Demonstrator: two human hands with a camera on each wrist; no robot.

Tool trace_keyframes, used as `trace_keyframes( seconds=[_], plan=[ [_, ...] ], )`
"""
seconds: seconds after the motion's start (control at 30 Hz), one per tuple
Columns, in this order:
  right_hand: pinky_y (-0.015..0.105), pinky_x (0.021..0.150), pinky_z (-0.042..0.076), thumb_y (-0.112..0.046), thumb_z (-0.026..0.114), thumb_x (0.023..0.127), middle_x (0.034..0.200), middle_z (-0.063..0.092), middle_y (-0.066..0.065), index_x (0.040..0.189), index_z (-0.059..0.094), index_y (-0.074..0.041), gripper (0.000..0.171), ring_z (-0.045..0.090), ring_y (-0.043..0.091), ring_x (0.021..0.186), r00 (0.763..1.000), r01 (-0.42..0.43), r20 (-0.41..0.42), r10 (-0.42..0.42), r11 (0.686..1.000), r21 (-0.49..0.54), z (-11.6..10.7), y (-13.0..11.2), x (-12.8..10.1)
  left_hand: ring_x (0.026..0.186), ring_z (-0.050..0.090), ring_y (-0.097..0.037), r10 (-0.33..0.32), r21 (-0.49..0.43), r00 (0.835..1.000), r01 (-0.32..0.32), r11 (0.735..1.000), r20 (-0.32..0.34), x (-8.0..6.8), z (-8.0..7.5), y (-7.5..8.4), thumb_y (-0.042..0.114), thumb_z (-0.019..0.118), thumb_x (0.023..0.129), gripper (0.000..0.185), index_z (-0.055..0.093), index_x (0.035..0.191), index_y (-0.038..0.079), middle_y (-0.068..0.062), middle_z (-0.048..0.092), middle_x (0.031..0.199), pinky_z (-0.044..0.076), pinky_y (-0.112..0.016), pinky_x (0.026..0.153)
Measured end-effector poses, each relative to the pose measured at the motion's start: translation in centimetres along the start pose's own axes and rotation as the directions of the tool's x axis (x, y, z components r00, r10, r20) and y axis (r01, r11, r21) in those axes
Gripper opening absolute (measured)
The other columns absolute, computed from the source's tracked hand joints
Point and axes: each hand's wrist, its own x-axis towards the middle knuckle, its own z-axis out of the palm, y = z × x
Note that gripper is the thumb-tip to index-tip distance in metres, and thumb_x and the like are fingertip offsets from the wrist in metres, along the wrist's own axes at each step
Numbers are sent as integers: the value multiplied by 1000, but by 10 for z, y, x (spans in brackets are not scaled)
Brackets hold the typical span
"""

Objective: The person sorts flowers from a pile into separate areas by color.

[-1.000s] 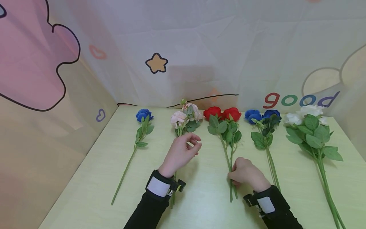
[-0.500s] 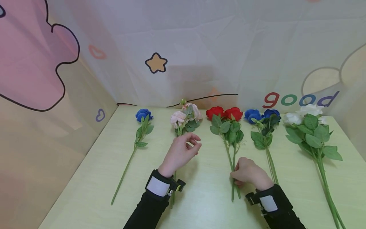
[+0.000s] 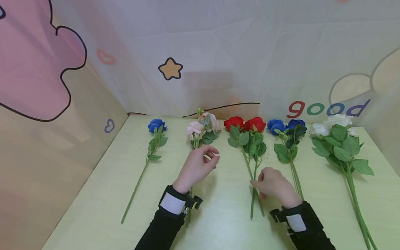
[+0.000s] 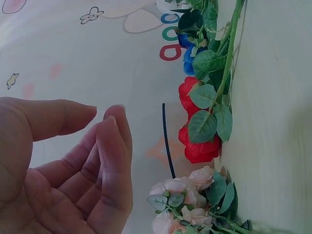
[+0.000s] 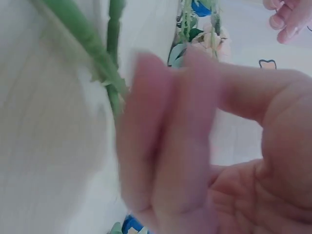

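Observation:
Two red roses (image 3: pixel 255 124) with green leaves lie side by side, their stems (image 3: pixel 252 203) crossing lower down. My right hand (image 3: pixel 273 185) is right at that crossing, fingers loosely bent. In the right wrist view its blurred fingers (image 5: pixel 165 131) overlap the stems (image 5: pixel 90 41), which pass behind them rather than between finger and thumb. My left hand (image 3: pixel 198 166) hovers over the stems of the pale pink flowers (image 3: pixel 203 126), with thumb and fingertips apart and nothing between them. Part of the pink flowers' stems is hidden beneath that hand and wrist.
A single blue rose (image 3: pixel 157 125) lies at the left. Right of the red ones are a pair of blue roses (image 3: pixel 276 127) and a bunch of white roses (image 3: pixel 339 121). All rest on a pale wooden table (image 3: pixel 93 208) against a printed cloth backdrop (image 3: pixel 218 45).
The red roses shifted slightly right with my right hand, then their stems spread apart a little as the fingers loosened and the hand rose. My left hand has stayed in place.

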Motion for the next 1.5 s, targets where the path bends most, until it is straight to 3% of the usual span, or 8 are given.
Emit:
trace_keyframes(
  seconds=[0.13, 0.4, 0.57, 0.73, 1.0, 1.17, 1.33, 1.5],
  plan=[
    [28, 50, 36, -27, 62, 88, 60, 57, 5, 81, 55, -5, 24, 54, 16, 51, 992, 100, -78, -96, 994, 46, -1, -3, 0, 61, 60, -8, 6, 33, 1000, -6, 999, -13, -1, 0, 0, 21, 61, 90, 17, 64, 103, 10, -1, 64, 84, 49, -25, 54],
    [26, 46, 38, -20, 63, 88, 60, 56, 3, 92, 58, -5, 17, 52, 15, 51, 952, 278, -162, -259, 954, 114, 3, -8, 5, 59, 59, -6, 31, 69, 999, -28, 997, -36, -2, 2, 1, 20, 59, 91, 13, 65, 99, 11, -1, 64, 83, 49, -24, 53],
    [25, 47, 42, -16, 63, 88, 66, 60, 5, 96, 58, -5, 15, 54, 15, 54, 926, 349, -208, -314, 923, 160, 8, -12, 7, 59, 59, -5, 31, 74, 999, -29, 997, -38, -3, 3, 1, 20, 59, 91, 12, 65, 98, 12, 0, 64, 83, 49, -23, 53],
    [25, 55, 51, -12, 62, 88, 77, 64, 14, 99, 57, -3, 15, 61, 21, 62, 906, 410, -240, -350, 868, 281, 14, -19, 7, 61, 59, -6, 26, 98, 999, -21, 995, -42, -7, 0, -3, 21, 58, 92, 13, 65, 98, 12, 1, 64, 83, 49, -22, 55],
    [29, 58, 53, -13, 58, 91, 83, 65, 18, 103, 56, -1, 17, 64, 30, 67, 913, 406, -226, -339, 792, 456, 15, -38, 8, 61, 58, -6, -6, 137, 998, 16, 990, -70, -19, -12, -16, 19, 58, 92, 13, 66, 97, 12, 1, 65, 82, 48, -23, 55],
    [27, 63, 54, -14, 56, 93, 86, 65, 15, 107, 55, -2, 19, 64, 28, 73, 927, 371, -193, -320, 723, 583, 21, -58, 11, 62, 57, -8, 35, 205, 994, -13, 979, -103, -26, -25, -24, 17, 58, 91, 13, 67, 96, 9, -1, 66, 81, 47, -22, 55],
    [28, 67, 54, -13, 53, 94, 86, 65, 11, 109, 53, -2, 19, 63, 16, 73, 942, 314, -160, -295, 605, 732, 35, -81, 15, 64, 56, -7, 42, 289, 989, 1, 957, -142, -33, -42, -32, 16, 58, 90, 13, 68, 95, 9, 1, 66, 80, 47, -22, 58],
    [29, 74, 53, -14, 50, 95, 85, 65, 3, 112, 51, -3, 20, 62, 15, 79, 950, 244, -98, -295, 508, 826, 48, -101, 19, 62, 55, -6, 34, 364, 985, 29, 931, -167, -43, -59, -42, 16, 59, 89, 10, 67, 92, 11, 2, 65, 78, 47, -22, 58]
  ],
)
